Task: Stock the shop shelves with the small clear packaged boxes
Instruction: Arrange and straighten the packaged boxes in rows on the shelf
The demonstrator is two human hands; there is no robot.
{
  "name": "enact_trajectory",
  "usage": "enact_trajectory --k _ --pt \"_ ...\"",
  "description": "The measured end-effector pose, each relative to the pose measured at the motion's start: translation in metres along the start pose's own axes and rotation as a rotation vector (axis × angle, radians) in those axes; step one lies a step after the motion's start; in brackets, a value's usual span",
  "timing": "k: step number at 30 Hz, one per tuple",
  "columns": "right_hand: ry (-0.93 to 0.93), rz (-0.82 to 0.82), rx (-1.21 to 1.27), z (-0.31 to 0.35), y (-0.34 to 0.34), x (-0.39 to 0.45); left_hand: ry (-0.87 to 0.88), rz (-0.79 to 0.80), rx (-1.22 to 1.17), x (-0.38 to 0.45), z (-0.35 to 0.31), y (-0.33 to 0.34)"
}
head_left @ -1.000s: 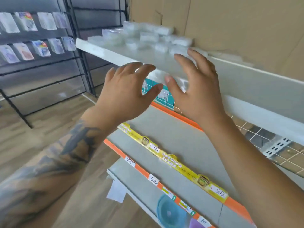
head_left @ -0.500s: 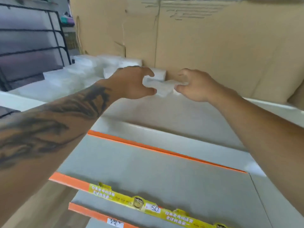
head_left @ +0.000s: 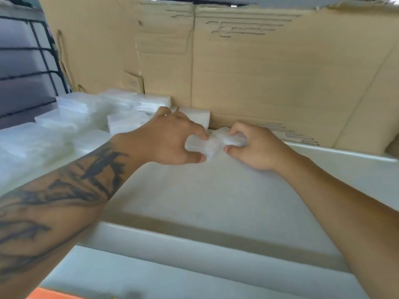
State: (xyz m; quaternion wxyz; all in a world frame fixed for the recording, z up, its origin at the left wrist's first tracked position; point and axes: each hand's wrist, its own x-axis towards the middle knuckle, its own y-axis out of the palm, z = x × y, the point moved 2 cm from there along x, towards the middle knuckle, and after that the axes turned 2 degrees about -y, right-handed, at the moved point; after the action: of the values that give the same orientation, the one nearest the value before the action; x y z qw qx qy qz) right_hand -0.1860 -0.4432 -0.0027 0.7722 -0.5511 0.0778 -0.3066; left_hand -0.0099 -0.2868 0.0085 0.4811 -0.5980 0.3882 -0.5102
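Note:
A small clear packaged box (head_left: 212, 143) rests low over the white top shelf (head_left: 216, 190), near the cardboard back wall. My left hand (head_left: 170, 139) pinches its left end between thumb and fingers. My right hand (head_left: 257, 146) pinches its right end the same way. Several more clear boxes (head_left: 90, 117) lie in loose stacks on the shelf to the left, and one (head_left: 197, 116) stands against the wall just behind my left hand. I cannot tell whether the held box touches the shelf.
Brown cardboard sheets (head_left: 269, 72) form the wall behind the shelf. A black wire rack (head_left: 28, 67) stands at the far left. The shelf's raised front lip (head_left: 194, 240) runs across below my arms, with a lower shelf's orange strip (head_left: 49, 294) at the bottom left.
My view has risen from the lower shelves to the top shelf. Both hands went from open in front of the shelf edge to gripping one clear box near the back wall.

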Motion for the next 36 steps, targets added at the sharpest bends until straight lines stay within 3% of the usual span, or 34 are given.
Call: enact_trajectory --k 10,21,24,30,36 --pt "0.021 -0.041 0.004 -0.005 0.0 0.001 -0.038 0.071 -0.19 -0.005 -0.009 -0.008" --pt "-0.001 -0.024 -0.116 0.0 -0.006 -0.016 -0.029 0.042 -0.166 -0.013 -0.024 -0.011" --pt "0.009 -0.049 -0.096 0.008 -0.019 -0.033 -0.102 0.066 -0.31 -0.025 -0.031 -0.021" --pt "-0.098 -0.152 -0.138 0.012 -0.054 -0.131 -0.053 -0.113 -0.421 -0.077 -0.102 -0.048" --pt "-0.175 -0.332 0.067 -0.019 -0.103 -0.281 0.011 -0.237 -0.496 -0.145 -0.221 -0.053"
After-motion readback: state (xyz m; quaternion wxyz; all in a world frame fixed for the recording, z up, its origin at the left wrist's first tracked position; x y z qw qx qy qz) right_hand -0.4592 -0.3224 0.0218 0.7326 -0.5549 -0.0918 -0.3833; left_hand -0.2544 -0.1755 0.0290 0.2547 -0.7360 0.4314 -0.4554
